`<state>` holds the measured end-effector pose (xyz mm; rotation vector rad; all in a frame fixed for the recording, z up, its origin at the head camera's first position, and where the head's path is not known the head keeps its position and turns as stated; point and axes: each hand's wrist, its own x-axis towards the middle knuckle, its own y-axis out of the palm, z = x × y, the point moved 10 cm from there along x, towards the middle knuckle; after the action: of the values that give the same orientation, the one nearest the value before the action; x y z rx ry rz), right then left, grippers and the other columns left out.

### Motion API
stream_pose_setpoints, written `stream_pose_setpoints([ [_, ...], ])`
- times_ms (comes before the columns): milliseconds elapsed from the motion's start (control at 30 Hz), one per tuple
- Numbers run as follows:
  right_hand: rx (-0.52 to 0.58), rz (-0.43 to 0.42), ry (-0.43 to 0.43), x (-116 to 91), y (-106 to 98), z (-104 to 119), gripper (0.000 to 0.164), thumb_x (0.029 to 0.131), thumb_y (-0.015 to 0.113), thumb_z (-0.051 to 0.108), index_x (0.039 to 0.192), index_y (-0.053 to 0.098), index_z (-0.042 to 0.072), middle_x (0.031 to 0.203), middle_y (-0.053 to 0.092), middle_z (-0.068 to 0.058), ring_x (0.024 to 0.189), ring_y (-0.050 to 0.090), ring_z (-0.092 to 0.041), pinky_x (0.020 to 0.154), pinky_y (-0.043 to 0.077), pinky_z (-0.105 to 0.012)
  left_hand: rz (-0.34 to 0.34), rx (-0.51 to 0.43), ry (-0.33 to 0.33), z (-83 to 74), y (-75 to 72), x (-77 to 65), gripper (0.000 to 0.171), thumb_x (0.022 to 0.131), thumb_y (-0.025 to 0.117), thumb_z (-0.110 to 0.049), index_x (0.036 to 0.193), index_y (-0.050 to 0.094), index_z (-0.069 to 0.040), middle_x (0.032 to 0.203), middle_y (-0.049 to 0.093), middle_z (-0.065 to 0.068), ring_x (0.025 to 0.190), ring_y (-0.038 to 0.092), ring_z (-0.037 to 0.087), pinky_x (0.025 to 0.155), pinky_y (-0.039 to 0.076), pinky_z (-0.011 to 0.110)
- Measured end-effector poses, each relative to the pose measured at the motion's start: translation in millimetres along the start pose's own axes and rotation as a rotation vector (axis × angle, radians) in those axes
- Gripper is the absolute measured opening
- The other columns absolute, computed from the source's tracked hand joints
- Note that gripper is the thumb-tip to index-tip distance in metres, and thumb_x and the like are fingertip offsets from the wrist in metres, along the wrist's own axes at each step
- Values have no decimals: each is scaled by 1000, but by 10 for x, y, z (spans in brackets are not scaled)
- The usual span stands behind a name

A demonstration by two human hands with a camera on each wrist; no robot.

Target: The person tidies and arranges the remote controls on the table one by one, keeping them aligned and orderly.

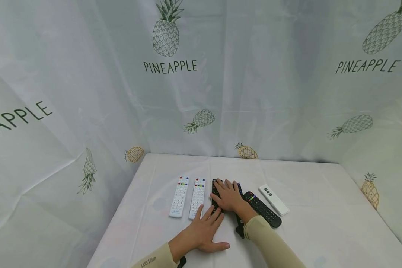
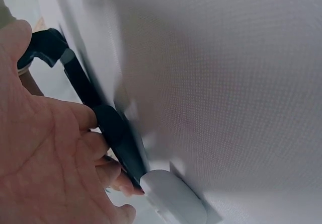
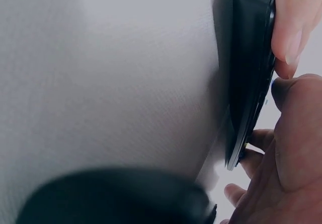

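A black remote control [image 1: 216, 197] lies lengthwise on the white table under both hands. My left hand [image 1: 201, 230] has its fingers spread, with the fingertips at the remote's near end and the thumb out to the right. My right hand [image 1: 226, 195] lies across the far part, fingers extended, thumb at its left edge. In the left wrist view the left fingers touch the black remote's end [image 2: 121, 143]. The right wrist view shows its dark side [image 3: 249, 73] between table and fingertips. A second black remote [image 1: 239, 188] is partly hidden by the right hand and wrist.
Two white remotes, the outer one [image 1: 179, 197] and the inner one [image 1: 197, 199], lie parallel on the left. Right of the hands are a slanted black remote [image 1: 262, 210] and a white one [image 1: 274, 200] with few buttons. Pineapple-printed curtain [image 1: 271, 93] hangs behind the table [image 1: 315, 208].
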<state>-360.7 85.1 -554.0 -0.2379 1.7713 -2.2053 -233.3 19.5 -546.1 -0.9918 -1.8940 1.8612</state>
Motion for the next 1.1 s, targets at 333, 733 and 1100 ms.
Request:
stream_pose_setpoints([
  [333, -5, 11, 7, -15, -10, 10, 65, 102, 40, 55, 153, 38, 16, 161, 33, -6, 148, 28, -39, 118, 13, -65, 5, -3, -2, -3, 14, 4, 98, 85, 25, -87, 159, 23, -22, 167, 16, -1, 155, 11, 23, 119, 13, 62],
  [733, -7, -1, -14, -31, -40, 21, 65, 102, 40, 55, 154, 37, 16, 162, 31, -6, 148, 27, -40, 117, 15, -65, -6, -2, 10, -11, 23, 5, 99, 85, 28, -86, 159, 23, -21, 167, 15, 0, 155, 11, 25, 119, 13, 62],
  [1100, 5, 9, -4, -50, -25, 21, 67, 102, 40, 56, 155, 35, 15, 163, 30, -6, 148, 26, -39, 118, 13, -64, -9, -6, 13, -16, 49, 11, 99, 85, 28, -86, 159, 22, -21, 167, 15, 1, 155, 9, 25, 119, 12, 63],
])
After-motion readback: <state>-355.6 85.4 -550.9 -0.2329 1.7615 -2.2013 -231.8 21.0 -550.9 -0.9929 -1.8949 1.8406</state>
